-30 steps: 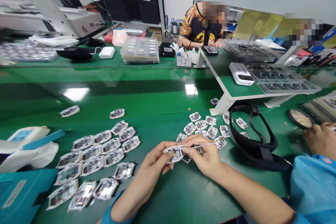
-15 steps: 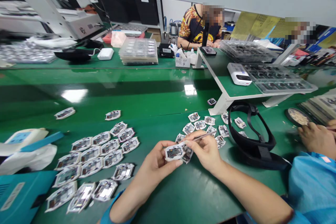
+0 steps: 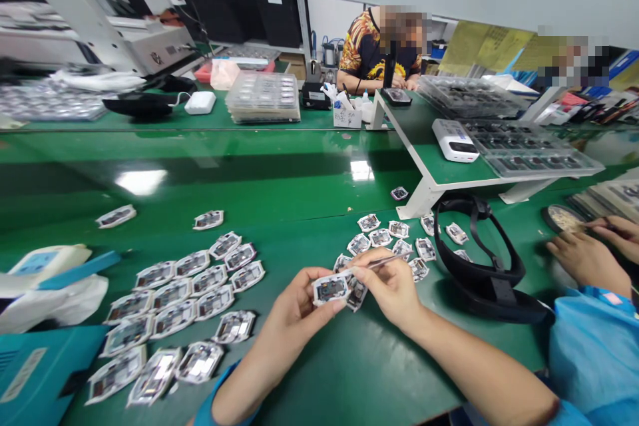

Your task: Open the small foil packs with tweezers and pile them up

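Note:
My left hand [image 3: 305, 309] is closed on a white watch-like housing [image 3: 330, 289] with a dark circuit board inside, thumb along its lower edge and fingers behind. Pinched in my right hand [image 3: 392, 286] are metal tweezers [image 3: 387, 259], their rear end pointing right and their tip at the housing's upper right edge. What the tip touches is too small to tell. Just below the right fingers another housing [image 3: 357, 294] partly shows; the hands cover the rest. Several similar housings [image 3: 379, 237] lie behind my right hand, and more housings [image 3: 174, 316] lie in rows to the left.
On the right are a black headband device [image 3: 492, 266] and a co-worker's hands [image 3: 589, 259] at a round dish [image 3: 564, 219]. A raised shelf [image 3: 424, 163] carries a white power bank [image 3: 454, 141] and clear trays [image 3: 534, 150]. Another person [image 3: 367, 53] sits across the bench. A teal box [image 3: 44, 373] stands front left.
My hands, the housing and the tweezers stay almost still. At the right, the co-worker's hands have moved toward the dish, and a thin tool now shows in one of them.

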`<state>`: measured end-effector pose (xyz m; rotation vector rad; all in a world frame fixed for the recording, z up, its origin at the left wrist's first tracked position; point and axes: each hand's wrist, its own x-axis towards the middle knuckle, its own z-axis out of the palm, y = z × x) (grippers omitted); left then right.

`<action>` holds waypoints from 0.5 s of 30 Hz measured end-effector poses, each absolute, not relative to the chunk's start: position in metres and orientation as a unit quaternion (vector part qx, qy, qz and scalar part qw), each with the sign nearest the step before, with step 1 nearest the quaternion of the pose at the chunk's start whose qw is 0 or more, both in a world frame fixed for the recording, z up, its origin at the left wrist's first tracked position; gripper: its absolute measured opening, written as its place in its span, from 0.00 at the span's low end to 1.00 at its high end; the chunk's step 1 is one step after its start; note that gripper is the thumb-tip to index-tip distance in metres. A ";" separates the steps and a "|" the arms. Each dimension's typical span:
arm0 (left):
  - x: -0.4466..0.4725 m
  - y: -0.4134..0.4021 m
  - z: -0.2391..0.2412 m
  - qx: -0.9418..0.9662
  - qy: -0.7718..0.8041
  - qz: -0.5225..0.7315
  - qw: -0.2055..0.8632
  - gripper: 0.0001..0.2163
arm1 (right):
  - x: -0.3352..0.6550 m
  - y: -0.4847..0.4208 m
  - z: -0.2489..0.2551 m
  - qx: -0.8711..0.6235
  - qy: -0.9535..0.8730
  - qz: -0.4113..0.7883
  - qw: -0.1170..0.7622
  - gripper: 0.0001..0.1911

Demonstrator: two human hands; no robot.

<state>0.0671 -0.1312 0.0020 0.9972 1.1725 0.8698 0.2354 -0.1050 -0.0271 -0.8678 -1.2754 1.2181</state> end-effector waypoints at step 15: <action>0.072 -0.129 0.002 0.427 0.499 0.413 0.631 0.23 | 0.235 -0.105 -0.022 -0.397 -0.526 0.512 0.551 0.07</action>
